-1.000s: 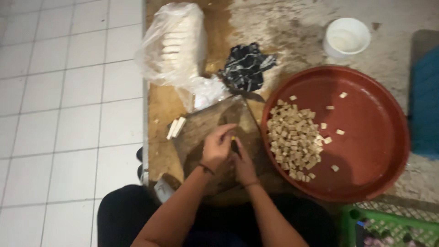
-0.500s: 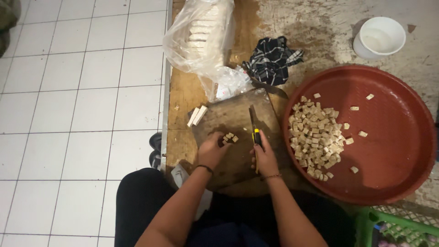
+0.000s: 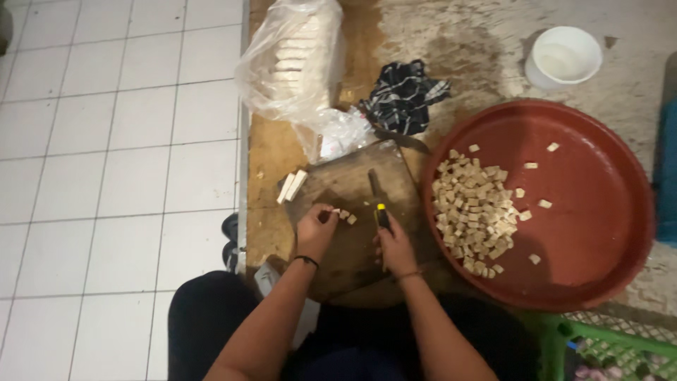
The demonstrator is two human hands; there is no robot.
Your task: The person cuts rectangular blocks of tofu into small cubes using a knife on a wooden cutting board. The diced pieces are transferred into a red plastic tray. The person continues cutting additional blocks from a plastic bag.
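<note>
Right hand [image 3: 396, 248]: fingers clamped on knife [image 3: 377, 200], yellow-marked handle, blade flat-ish over the board [image 3: 352, 240], pointing away. Left hand [image 3: 315, 231]: fingers pinched together on small pale cubes [image 3: 345, 216] at board centre, just beside the blade.

Risk, judged: left fingertips sit close to the edge, so a slip on the worn, wet-looking board could nick them; cubes may roll off toward the floor.

Two uncut sticks [image 3: 291, 186] lie at the board's far-left edge. Red basin [image 3: 606, 233], right, holds a heap of cubes. Farther on the bench [image 3: 268, 155]: clear plastic bag [image 3: 293, 60] of pale blocks, a smaller crumpled clear bag, checked cloth [image 3: 403, 92], white bowl [image 3: 564, 56]. No labels legible.
</note>
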